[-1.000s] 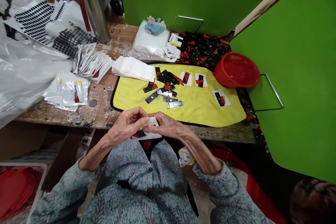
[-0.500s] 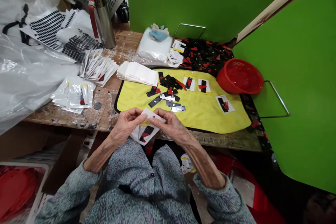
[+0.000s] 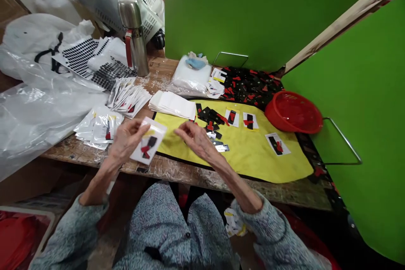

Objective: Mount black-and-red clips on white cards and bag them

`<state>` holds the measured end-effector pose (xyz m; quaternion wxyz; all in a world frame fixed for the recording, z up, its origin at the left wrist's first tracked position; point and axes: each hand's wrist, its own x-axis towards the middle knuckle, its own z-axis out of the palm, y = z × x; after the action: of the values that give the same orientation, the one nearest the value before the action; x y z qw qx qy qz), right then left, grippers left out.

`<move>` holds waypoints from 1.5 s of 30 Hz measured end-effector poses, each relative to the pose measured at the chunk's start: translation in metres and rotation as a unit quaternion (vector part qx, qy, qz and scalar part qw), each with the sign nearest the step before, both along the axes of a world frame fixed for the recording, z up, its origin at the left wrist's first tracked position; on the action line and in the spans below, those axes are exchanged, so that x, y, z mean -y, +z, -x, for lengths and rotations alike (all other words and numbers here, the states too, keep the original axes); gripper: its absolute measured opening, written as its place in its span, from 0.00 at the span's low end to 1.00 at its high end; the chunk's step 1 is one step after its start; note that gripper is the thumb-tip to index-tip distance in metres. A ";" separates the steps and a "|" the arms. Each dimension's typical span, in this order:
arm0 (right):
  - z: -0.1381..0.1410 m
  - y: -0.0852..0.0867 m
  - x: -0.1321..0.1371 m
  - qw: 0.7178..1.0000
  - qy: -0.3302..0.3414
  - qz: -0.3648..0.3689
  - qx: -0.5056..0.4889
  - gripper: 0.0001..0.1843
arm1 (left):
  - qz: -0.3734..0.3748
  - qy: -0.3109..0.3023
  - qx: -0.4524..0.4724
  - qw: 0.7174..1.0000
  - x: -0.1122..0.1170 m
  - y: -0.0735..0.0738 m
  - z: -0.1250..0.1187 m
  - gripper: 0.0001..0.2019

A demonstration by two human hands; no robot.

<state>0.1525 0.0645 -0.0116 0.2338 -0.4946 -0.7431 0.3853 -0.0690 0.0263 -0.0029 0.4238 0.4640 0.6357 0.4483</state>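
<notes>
My left hand [image 3: 125, 140] pinches a small clear bag [image 3: 160, 128] by its upper edge, over the table's front edge. Inside the bag a white card and a black and red flat piece [image 3: 148, 147] show, slightly blurred. To the right, my right hand [image 3: 196, 140] hovers over the yellow cloth [image 3: 253, 164], thumb and fingers drawn together with nothing visible between them. Just beyond it lies a heap of black and red pieces [image 3: 207, 114], with silvery strips [image 3: 221, 147] in front. Left of my left hand, filled bags [image 3: 98, 124] lie in a loose pile.
White cards [image 3: 172, 104] are stacked on the cloth's back left. Three cards bearing pieces, one of them a right-hand card [image 3: 277, 144], lie farther right. A red basket [image 3: 292, 112], a steel flask [image 3: 137, 46], more filled bags [image 3: 128, 99] and a big plastic bag [image 3: 41, 122] surround the work area.
My hands have separated. The left has carried the bag leftward, away from my lap; the right has let go of it and moved over the cloth. The camera view has shifted.
</notes>
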 end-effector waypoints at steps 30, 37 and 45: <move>0.015 0.007 0.026 0.909 0.024 -0.352 0.224 0.14 | -0.037 0.078 0.261 0.962 -0.010 -0.012 -0.088 0.16; -0.024 0.027 0.052 0.978 -0.084 -0.169 0.091 0.15 | -0.010 -0.110 0.106 0.988 0.017 -0.011 -0.069 0.12; -0.038 0.029 0.055 0.990 -0.002 0.109 -0.095 0.12 | -0.190 -0.049 -0.245 0.949 0.038 0.015 -0.072 0.05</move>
<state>0.1907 0.0094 0.0170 0.2486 -0.4798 -0.6704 0.5085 0.0026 -0.0114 0.0123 0.1801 0.6621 0.5997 0.4118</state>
